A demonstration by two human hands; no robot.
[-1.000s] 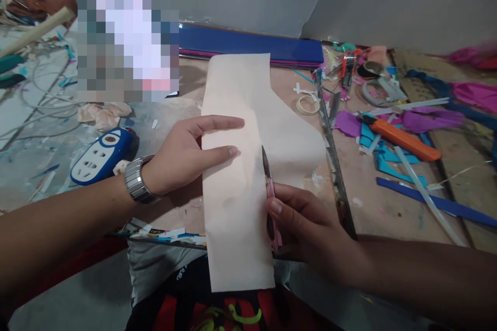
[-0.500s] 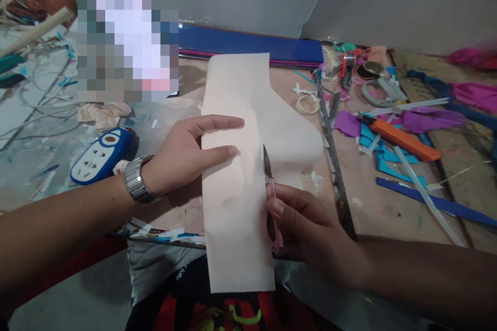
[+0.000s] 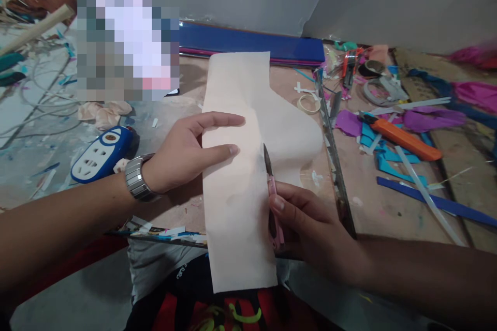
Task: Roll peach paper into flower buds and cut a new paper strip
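A sheet of cream paper (image 3: pixel 236 217) lies across the front of the table, its near end hanging past the edge. A cut splits it, and the right part (image 3: pixel 295 129) curls away. My left hand (image 3: pixel 190 150), with a metal-banded watch at the wrist, holds the sheet's left side. Its thumb and forefinger stretch over the top, while the other fingers are hidden. In my right hand (image 3: pixel 306 222) are small pink-handled scissors (image 3: pixel 273 186), pointing away from me. Their blades are at the cut line; how far they are apart is unclear.
A blue and white power strip (image 3: pixel 97 158) sits left. Behind lies a blue folded sheet (image 3: pixel 248 41), beside a blurred-out patch. On the right are an orange-handled cutter (image 3: pixel 406 138), tape rolls (image 3: pixel 382 90), a glue stick (image 3: pixel 427 194) and coloured scraps. A metal strip (image 3: pixel 336 165) edges the work surface.
Almost nothing differs. The paper's near end and the scissors have shifted very slightly to the right, and both hands keep their hold.
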